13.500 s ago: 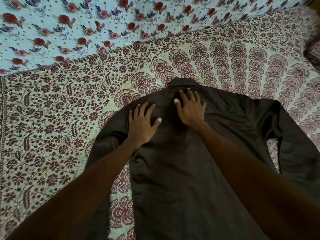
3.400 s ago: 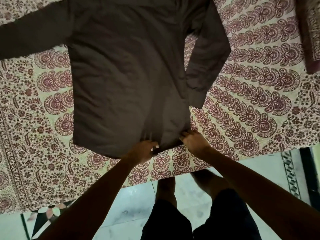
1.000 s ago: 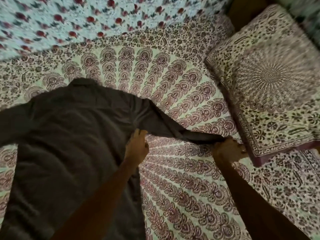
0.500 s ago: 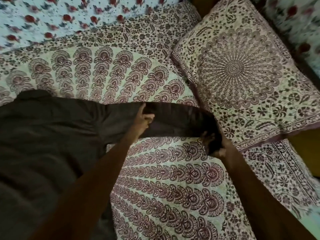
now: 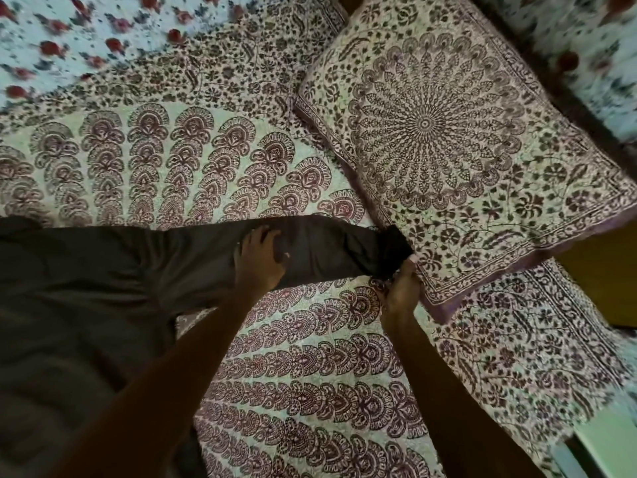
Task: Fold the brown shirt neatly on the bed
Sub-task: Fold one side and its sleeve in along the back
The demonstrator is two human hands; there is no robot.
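**Right sleeve drawn out straight, ready to fold in**

Head view: The dark brown long-sleeved cotton shirt (image 5: 79, 305) lies on the bed, its body at the left edge of the view on the cream bedsheet printed with maroon paisley fans (image 5: 303, 391). Its right sleeve (image 5: 324, 250) now runs almost level across the sheet, from the shoulder out to the cuff. A second ago that sleeve angled downward and hung slack between the hands; half a second ago it had swung up near level; now it lies flatter and is pulled longer, with the cuff just touching the near corner of the square cream pillow with a maroon mandala print (image 5: 448, 139).

The left hand (image 5: 258, 263) rests palm down on the middle of the sleeve, fingers spread, pressing the cloth to the bed. The right hand (image 5: 401, 288) has its grip pinched together on the cuff, which bunches dark above the fingertips.

Judged from this, the smoothing stage is giving way to the folding stage: the sleeve is tensioned and free of visible twists, so it can likely be carried across the back next. The pillow crowds the cuff end, which may snag that swing.
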